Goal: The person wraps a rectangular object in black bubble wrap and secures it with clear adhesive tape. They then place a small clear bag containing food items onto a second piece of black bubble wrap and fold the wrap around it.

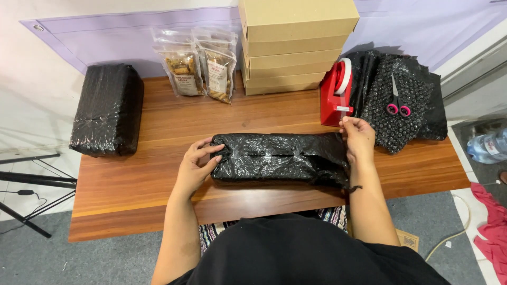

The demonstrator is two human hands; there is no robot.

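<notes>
- A long parcel wrapped in black bubble wrap (280, 159) lies crosswise on the wooden table (132, 195), near its front edge and right before the person.
- The left hand (196, 166) presses on the parcel's left end, fingers curled over the folded wrap and thumb beneath; it is partly closed on that end.
- The right hand (358, 138) rests on the parcel's right end, fingers bent down over the top corner, holding the wrap in place.
- Strips of clear tape run along the middle of the parcel's top seam.
- Just behind the right hand stands a red tape dispenser (336, 93), near enough to crowd the fingers at that end.
- To the right of the dispenser lies a heap of black bubble wrap sheets (406, 100), with pink-handled scissors (396, 103) on top.
- A stack of flat cardboard boxes (296, 45) stands at the back of the table, behind the parcel.
- Left of the boxes, two clear snack pouches (198, 66) lean upright against the wall.
- A second wrapped black parcel (108, 110) sits at the table's far left edge, well apart from the hands.
- On the floor to the right lie a water bottle (488, 146) and pink cloth (491, 224).
</notes>
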